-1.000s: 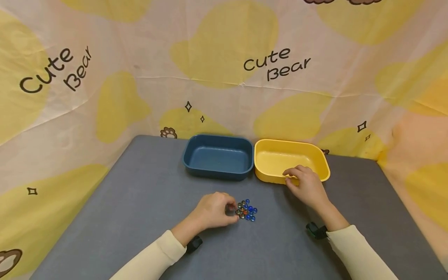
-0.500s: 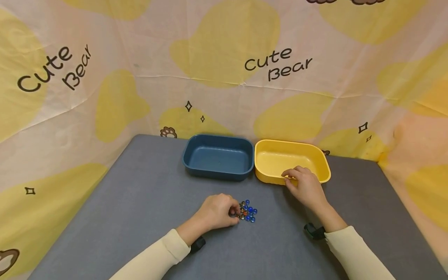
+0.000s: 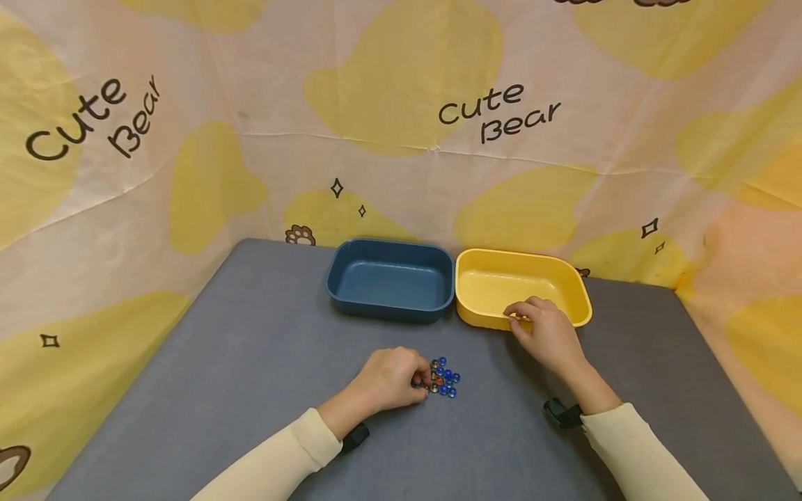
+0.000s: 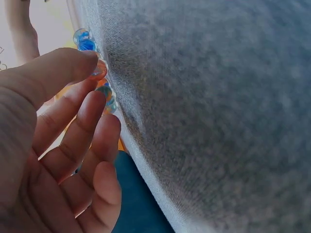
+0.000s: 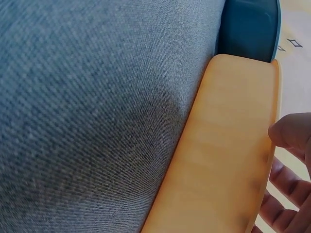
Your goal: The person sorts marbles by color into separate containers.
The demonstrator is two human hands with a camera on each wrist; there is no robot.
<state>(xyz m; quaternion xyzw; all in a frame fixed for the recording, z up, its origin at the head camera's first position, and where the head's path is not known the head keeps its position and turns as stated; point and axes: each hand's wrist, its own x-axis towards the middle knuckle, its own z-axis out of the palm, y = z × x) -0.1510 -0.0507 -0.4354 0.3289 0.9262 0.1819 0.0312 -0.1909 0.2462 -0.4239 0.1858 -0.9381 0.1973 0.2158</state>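
In the head view, a cluster of glass marbles (image 3: 447, 374), mostly blue with a few amber or orange ones, lies on the grey table. My left hand (image 3: 391, 379) is at its left edge, thumb and index finger bent around a marble at the near side. From the left wrist, an orange marble (image 4: 100, 71) shows right at the thumb and index tips, partly covered by the thumb. My right hand (image 3: 547, 335) holds the front rim of the yellow bin (image 3: 479, 321), thumb outside and fingers over the edge. The right wrist view shows that thumb (image 5: 286, 130) at the rim.
A dark blue bin (image 3: 390, 310) stands against the yellow one on its left, near the back edge of the table (image 3: 263, 348). Behind them hangs a printed cloth (image 3: 401, 104) with yellow patches. Each wrist wears a dark strap-on camera.
Over the last second my left hand has shifted slightly right onto the marbles, covering the leftmost ones, and its fingertips have drawn in. My right hand stays on the yellow bin's rim.
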